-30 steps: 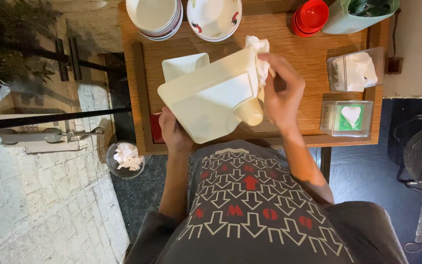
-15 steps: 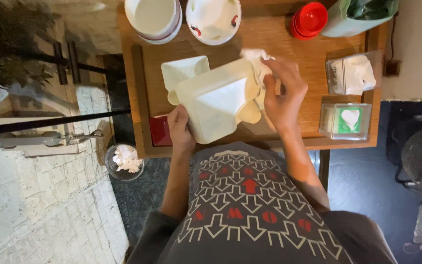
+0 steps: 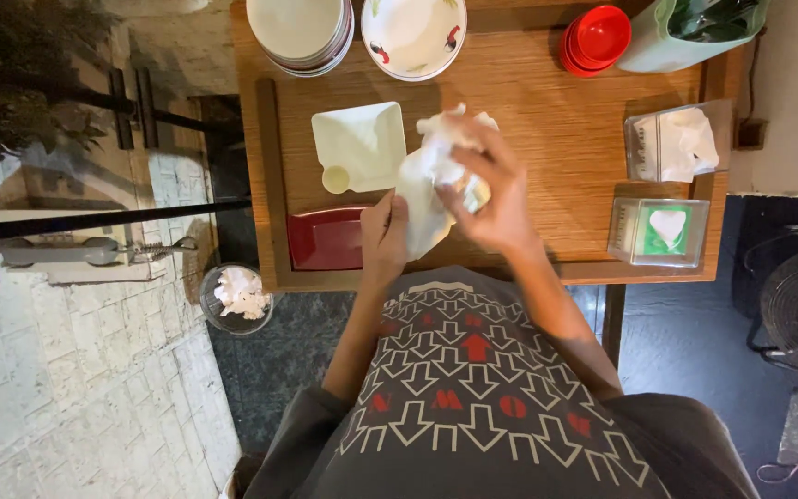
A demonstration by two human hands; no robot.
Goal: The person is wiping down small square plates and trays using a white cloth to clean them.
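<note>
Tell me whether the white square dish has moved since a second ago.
Yes. The white square dish, earlier held tilted over the red tray, now lies flat on the wooden table, beyond that tray.

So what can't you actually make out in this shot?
- Head view: the dish held by the left hand; the right hand and white tissue hide most of it.
- The stacked plates and green container: cut off by the top edge.
</note>
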